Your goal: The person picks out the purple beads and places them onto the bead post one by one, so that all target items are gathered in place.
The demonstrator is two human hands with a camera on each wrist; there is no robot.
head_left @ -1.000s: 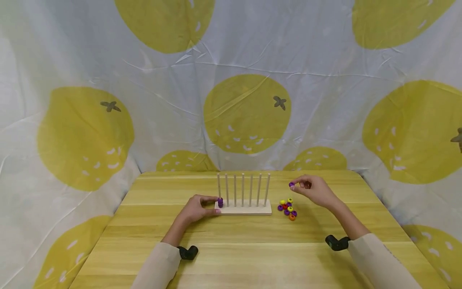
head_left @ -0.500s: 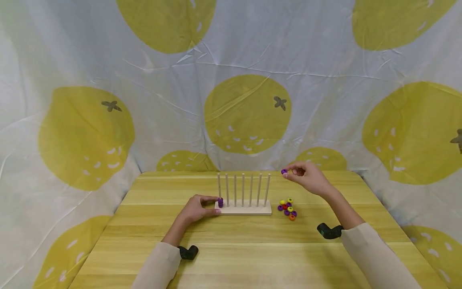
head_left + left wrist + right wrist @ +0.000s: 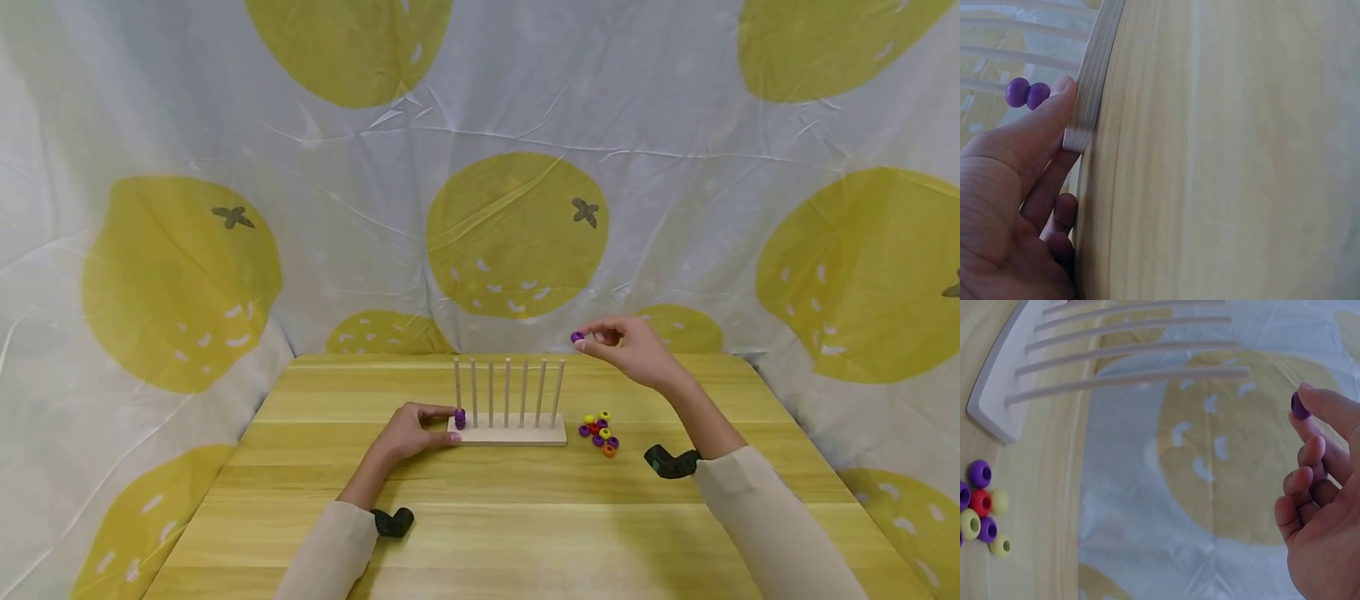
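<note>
A pale wooden peg stand (image 3: 507, 431) with a row of upright pegs rests on the table. My left hand (image 3: 406, 434) grips its left end, the thumb along the front edge of the base (image 3: 1090, 81). Purple beads (image 3: 460, 419) are stacked low on the leftmost peg, close by these fingers. My right hand (image 3: 632, 353) is raised beyond the right end of the stand. Between thumb and forefinger it pinches a purple bead (image 3: 1299, 405), higher than the peg tops in the head view. The other fingers of that hand are curled.
To the right of the stand lies a loose group of beads: purple (image 3: 979, 474), yellow (image 3: 605, 415), red (image 3: 981, 502) and orange (image 3: 610, 451). The wooden table (image 3: 480, 525) ends at the back against a lemon-print cloth (image 3: 360, 233).
My right hand has risen and moved left with the purple bead, from above the loose beads towards the peg tops. The left hand stays at the stand's end.
</note>
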